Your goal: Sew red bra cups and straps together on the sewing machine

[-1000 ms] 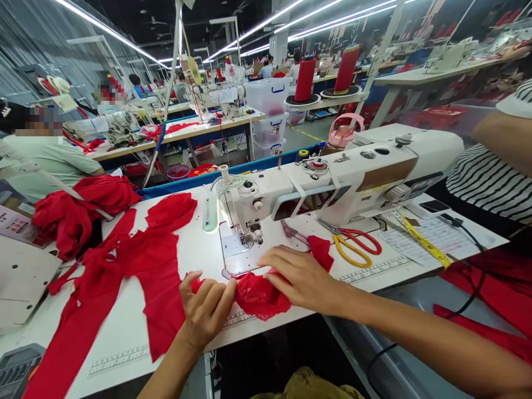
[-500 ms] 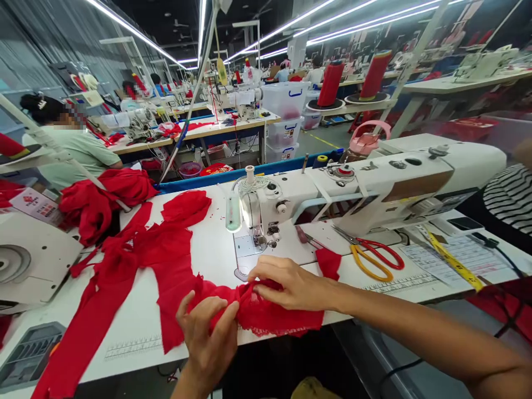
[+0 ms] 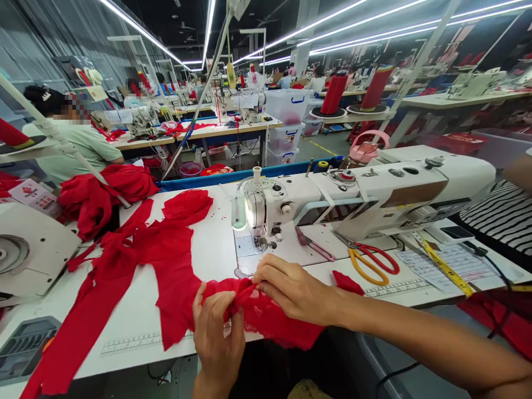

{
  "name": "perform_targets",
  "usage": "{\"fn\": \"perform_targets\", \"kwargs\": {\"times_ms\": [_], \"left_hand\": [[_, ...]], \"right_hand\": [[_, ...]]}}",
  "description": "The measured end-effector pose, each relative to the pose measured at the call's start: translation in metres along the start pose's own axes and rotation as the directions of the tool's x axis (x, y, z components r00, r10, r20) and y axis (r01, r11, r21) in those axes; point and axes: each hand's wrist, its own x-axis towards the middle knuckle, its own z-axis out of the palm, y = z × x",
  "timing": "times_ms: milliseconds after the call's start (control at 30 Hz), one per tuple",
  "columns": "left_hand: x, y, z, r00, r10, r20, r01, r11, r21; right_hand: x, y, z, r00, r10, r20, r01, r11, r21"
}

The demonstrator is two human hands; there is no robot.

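Red lace-edged fabric [image 3: 282,320] lies at the table's front edge, part of it hanging over. My left hand [image 3: 218,327] pinches it from the near side, thumb and fingers closed on a bunched fold. On the same fold, just to the right, my right hand [image 3: 295,288] pinches the cloth between thumb and fingertips. Both hands are in front of the sewing machine [image 3: 266,216], below its needle and lit plate, with the cloth apart from the needle. More red cloth pieces [image 3: 170,266] spread to the left, next to the left hand.
Scissors with red and yellow handles [image 3: 368,260] and a pink-handled tool [image 3: 313,244] lie right of the needle. Beyond them are a yellow tape measure [image 3: 446,266] and a written sheet [image 3: 453,263]. Another machine [image 3: 33,249] stands left. A co-worker [image 3: 72,133] sits behind; a striped sleeve [image 3: 499,213] shows right.
Both hands have shifted slightly right and bunched the fabric more tightly. Its lace edge, lying along the front before, is now turned. The red scrap by the pink-handled tool has moved right.
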Motion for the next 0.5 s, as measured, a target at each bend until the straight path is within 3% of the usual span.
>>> {"fn": "perform_targets", "kwargs": {"times_ms": [133, 267, 333, 400, 500], "left_hand": [[0.007, -0.003, -0.009, 0.998, 0.019, 0.057, -0.017, 0.999, -0.030], [0.010, 0.002, -0.021, 0.987, -0.098, 0.126, 0.111, 0.989, -0.100], [0.013, 0.000, -0.029, 0.956, -0.173, 0.236, 0.220, 0.957, -0.189], [0.020, -0.009, -0.039, 0.899, -0.198, 0.391, 0.312, 0.916, -0.253], [0.047, -0.041, -0.054, 0.832, -0.196, 0.520, 0.340, 0.920, -0.196]], "right_hand": [[0.001, -0.003, -0.005, 0.997, 0.016, 0.070, -0.014, 0.999, -0.034], [0.005, -0.016, -0.018, 0.980, 0.084, 0.179, -0.061, 0.990, -0.126], [0.007, -0.023, -0.025, 0.965, 0.123, 0.230, -0.088, 0.984, -0.158], [0.012, -0.026, -0.024, 0.948, 0.166, 0.273, -0.139, 0.983, -0.117], [0.034, -0.021, 0.002, 0.926, 0.240, 0.290, -0.279, 0.955, 0.099]]}}
